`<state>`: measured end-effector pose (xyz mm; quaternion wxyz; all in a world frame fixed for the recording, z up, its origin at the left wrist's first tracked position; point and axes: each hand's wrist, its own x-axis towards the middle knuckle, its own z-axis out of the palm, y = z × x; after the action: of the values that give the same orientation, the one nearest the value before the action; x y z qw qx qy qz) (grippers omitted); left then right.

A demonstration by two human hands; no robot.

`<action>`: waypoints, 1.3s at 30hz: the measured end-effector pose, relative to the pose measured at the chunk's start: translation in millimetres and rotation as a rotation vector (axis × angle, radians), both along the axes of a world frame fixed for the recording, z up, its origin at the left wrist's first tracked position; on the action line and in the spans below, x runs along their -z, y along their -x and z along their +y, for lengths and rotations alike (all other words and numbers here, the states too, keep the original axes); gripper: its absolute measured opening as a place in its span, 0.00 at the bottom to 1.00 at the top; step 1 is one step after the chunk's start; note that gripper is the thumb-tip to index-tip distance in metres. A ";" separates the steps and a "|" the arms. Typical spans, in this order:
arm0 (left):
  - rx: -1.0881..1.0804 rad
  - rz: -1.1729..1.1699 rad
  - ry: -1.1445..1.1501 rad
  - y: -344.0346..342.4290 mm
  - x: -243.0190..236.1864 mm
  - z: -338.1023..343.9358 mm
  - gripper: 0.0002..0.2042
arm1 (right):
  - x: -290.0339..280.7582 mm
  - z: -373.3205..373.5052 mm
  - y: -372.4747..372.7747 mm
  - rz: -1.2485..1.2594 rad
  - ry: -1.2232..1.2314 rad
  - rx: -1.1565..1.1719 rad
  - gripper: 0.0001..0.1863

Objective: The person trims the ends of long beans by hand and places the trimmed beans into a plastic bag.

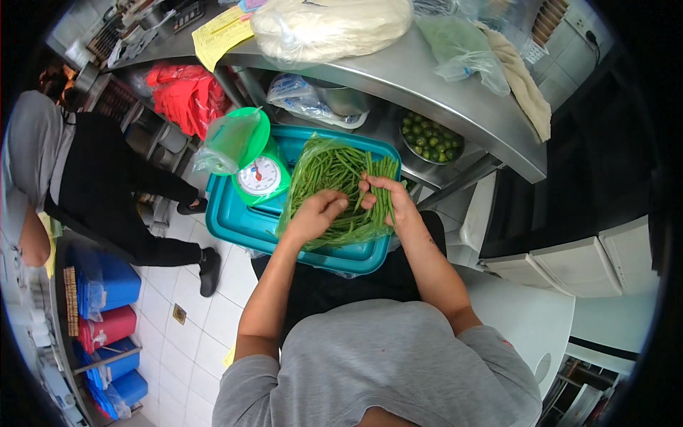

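A clear plastic bag (pixel 292 196) full of green beans (pixel 324 167) lies spread in a teal plastic tub (pixel 228 224) in front of me. My right hand (pixel 391 199) grips a small bunch of green beans at the bag's right side, their ends sticking out above and below the fingers. Over the middle of the pile, my left hand (pixel 320 215) has its fingers curled together; what they hold, if anything, is hidden. A green kitchen scale (pixel 260 174) stands in the tub's left part, with a plastic bag (pixel 231 142) on its round green pan.
Beyond the tub runs a steel counter (pixel 398 75) bearing a large white bag (pixel 331 28). On its lower shelf sit a bowl of small green citrus fruits (pixel 432 139) and red plastic bags (pixel 188 96). Another person (pixel 92 171) stands at the left, near blue bins (pixel 110 281).
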<state>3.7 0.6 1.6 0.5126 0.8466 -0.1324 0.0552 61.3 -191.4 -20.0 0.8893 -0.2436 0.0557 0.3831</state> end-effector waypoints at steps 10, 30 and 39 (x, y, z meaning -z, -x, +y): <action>-0.338 0.471 0.550 -7.2 3.4 -15.5 0.06 | -36.6 20.3 20.2 -0.634 0.242 0.065 0.11; -0.170 -0.181 -0.291 4.4 5.4 29.9 0.04 | -20.4 -1.5 23.5 -0.390 0.432 0.366 0.09; -0.369 -0.111 -0.108 11.8 0.2 -22.2 0.05 | -17.5 59.4 44.3 -0.310 0.355 0.431 0.11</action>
<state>-8.0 -21.6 1.3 0.4394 0.8785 -0.0055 0.1876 17.1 -132.0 -2.5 0.8916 -0.4328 0.0360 0.1284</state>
